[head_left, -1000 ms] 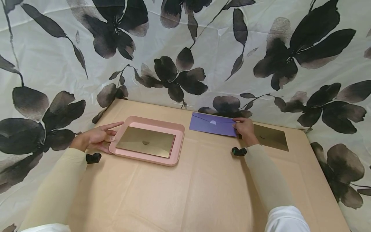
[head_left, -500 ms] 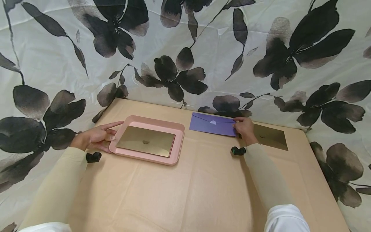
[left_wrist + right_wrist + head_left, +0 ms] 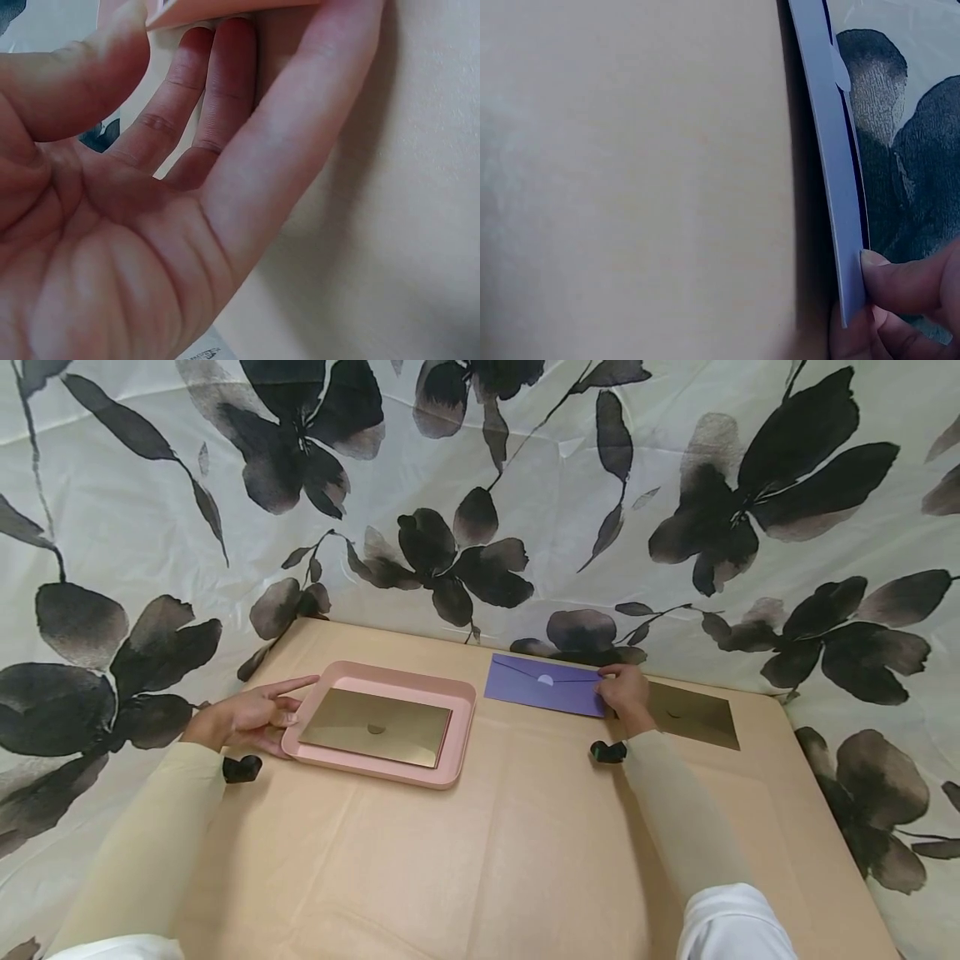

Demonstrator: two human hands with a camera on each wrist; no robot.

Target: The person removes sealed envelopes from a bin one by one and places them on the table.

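Observation:
My left hand [image 3: 251, 717] holds the left end of a pink tray [image 3: 468, 714], thumb at the rim and fingertips reaching under it. In the left wrist view the fingers [image 3: 232, 82] of that hand pass beneath the tray's edge [image 3: 240, 10]. A gold envelope [image 3: 360, 722] lies flap side up inside the tray. At the back of the table, my right hand [image 3: 628, 695] pinches the right end of a purple envelope [image 3: 536, 689] with a round pale seal. The right wrist view shows this envelope [image 3: 829, 165] nearly edge-on, its end between thumb and fingers.
Another gold envelope [image 3: 693, 714] lies to the right of my right hand, partly hidden by it. The tan-covered table [image 3: 525, 852] meets a white floral cloth [image 3: 577, 510] at its back edge, close behind the purple envelope.
The head view has shifted slightly. My right hand and the purple envelope sit a little further left in it and the envelope's near edge slightly lower. The left hand keeps its hold.

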